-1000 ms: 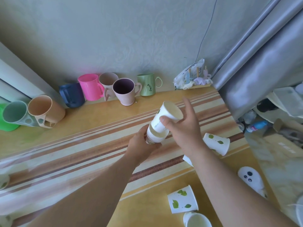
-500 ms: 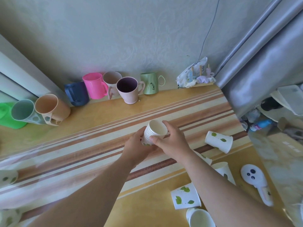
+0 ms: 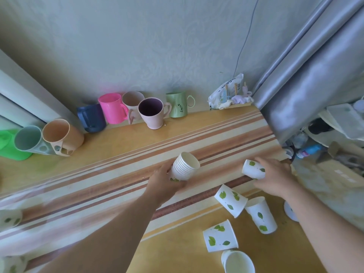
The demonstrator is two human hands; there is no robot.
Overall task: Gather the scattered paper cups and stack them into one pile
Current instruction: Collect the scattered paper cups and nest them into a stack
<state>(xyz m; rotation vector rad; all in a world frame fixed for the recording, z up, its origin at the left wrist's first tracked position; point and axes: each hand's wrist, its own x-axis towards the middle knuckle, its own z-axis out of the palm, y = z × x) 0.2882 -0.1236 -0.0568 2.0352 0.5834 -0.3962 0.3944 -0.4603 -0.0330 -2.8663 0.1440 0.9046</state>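
Left hand [image 3: 165,182] grips the nested cup stack [image 3: 185,166]; right hand [image 3: 273,176], further right, curls around a lying leaf-print cup [image 3: 253,169] on the desk [image 3: 118,154].

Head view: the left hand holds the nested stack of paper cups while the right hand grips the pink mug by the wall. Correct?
Not quite. In the head view the left hand does hold the nested stack of paper cups, but the right hand grips a single leaf-printed paper cup, not the pink mug, which stands untouched by the wall.

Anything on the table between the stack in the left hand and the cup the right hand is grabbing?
No. Head view shows only bare striped tablecloth between the stack and the cup.
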